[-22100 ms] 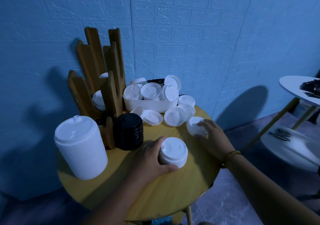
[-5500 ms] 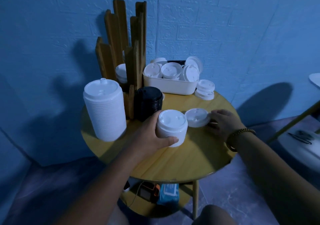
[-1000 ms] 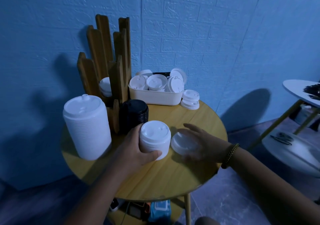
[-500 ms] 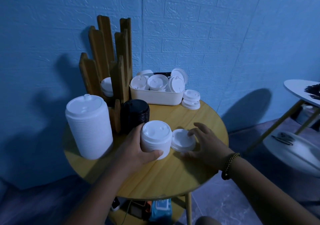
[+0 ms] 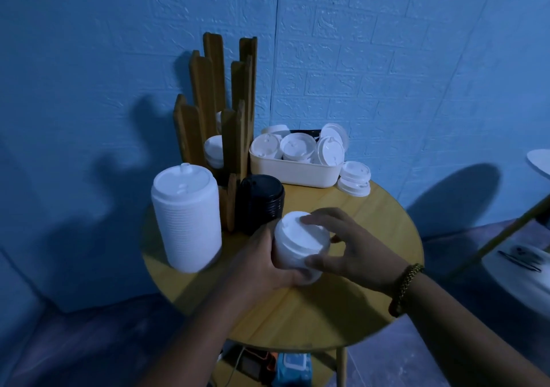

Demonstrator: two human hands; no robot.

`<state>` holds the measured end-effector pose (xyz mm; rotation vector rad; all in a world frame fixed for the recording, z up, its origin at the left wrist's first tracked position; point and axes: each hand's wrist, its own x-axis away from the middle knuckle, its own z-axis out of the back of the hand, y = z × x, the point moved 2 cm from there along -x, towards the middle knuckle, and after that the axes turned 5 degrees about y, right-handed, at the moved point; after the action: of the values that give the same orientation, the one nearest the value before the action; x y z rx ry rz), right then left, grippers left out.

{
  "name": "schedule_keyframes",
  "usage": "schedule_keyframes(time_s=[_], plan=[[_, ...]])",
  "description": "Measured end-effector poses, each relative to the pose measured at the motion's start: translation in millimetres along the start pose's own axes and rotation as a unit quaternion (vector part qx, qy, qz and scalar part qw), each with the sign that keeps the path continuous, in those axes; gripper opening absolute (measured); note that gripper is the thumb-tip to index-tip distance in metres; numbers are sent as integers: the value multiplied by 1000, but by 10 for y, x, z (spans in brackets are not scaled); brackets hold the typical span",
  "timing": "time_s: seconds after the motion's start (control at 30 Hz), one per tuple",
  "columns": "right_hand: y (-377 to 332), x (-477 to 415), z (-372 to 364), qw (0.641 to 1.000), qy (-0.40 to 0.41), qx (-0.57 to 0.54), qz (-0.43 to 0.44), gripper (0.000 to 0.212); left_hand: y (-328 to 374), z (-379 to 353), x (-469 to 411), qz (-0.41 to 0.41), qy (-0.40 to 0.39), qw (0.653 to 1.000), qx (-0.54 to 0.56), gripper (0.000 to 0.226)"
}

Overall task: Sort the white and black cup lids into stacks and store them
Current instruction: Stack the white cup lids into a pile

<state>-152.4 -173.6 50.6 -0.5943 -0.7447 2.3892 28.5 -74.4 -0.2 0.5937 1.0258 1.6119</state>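
Note:
My left hand (image 5: 262, 260) grips a short stack of white lids (image 5: 293, 251), held just above the round wooden table (image 5: 372, 229). My right hand (image 5: 351, 248) curls over the stack's top lid (image 5: 300, 232), fingers on its top and thumb at its near rim. A tall white lid stack (image 5: 187, 218) stands at the left. A black lid stack (image 5: 260, 202) stands beside it. A white tub (image 5: 293, 172) at the back holds several loose white lids. Two or three white lids (image 5: 354, 178) lie piled right of the tub.
A wooden slatted holder (image 5: 220, 112) stands at the back left with white lids (image 5: 214, 150) inside it. A blue wall runs close behind. Another white table (image 5: 538, 160) shows at the right edge. Items lie on the lower shelf (image 5: 268, 366).
My right hand lifted the loose white lid from the table and brought it onto the top of the stack in my left hand. The camera view shifted slightly.

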Motion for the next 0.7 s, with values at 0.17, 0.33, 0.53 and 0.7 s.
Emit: schedule_keyframes(time_s=[0.17,0.33,0.53,0.7], plan=[[-82,-65,25,1000,3,-17,19,57,7,15,6,5,-26,999,19,97],[-47,-95,38,998,-39,-57,6,46,8,22,-8,4,-40,998,40,98],[-25,-172,151,990,-113,-86,-16,45,-2,28,-13,-7,-37,998,46,99],[4,-106,121,991,-93,-99,-16,44,-4,37,-15,-15,-49,998,41,106]])
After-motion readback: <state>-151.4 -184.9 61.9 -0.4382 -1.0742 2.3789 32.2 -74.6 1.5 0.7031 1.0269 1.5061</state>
